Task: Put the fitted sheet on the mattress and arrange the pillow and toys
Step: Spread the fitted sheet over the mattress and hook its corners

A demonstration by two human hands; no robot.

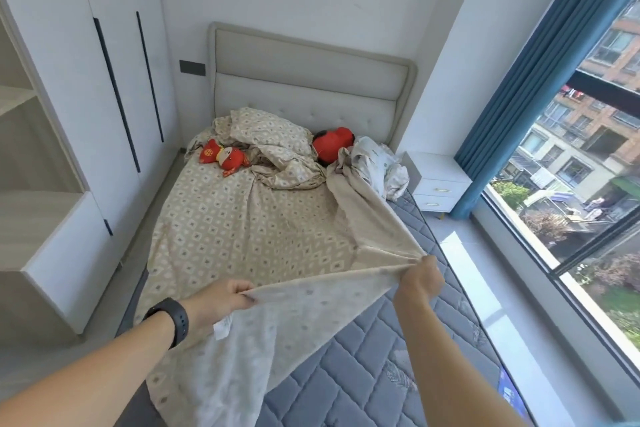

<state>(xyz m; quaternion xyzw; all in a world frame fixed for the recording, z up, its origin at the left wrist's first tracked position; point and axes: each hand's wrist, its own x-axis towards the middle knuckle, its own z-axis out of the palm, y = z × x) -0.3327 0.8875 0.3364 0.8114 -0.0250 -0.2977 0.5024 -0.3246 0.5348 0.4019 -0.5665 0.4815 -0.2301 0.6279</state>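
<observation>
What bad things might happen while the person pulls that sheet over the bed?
1. Both the left hand and the right hand grip one edge of the fitted sheet, while the small red toy lies on it near the headboard. A hard tug might drag or tip the toy.
2. The sheet is bunched up by the pillow, so it may snag there instead of spreading.
3. The grey mattress on the window side is bare; the sheet could end up crooked.

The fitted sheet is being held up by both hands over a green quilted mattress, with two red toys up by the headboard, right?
Not quite: the head view shows the mattress is grey-blue, not green. The rest holds: the left hand and right hand grip the fitted sheet, and two red toys lie by the headboard.
</observation>
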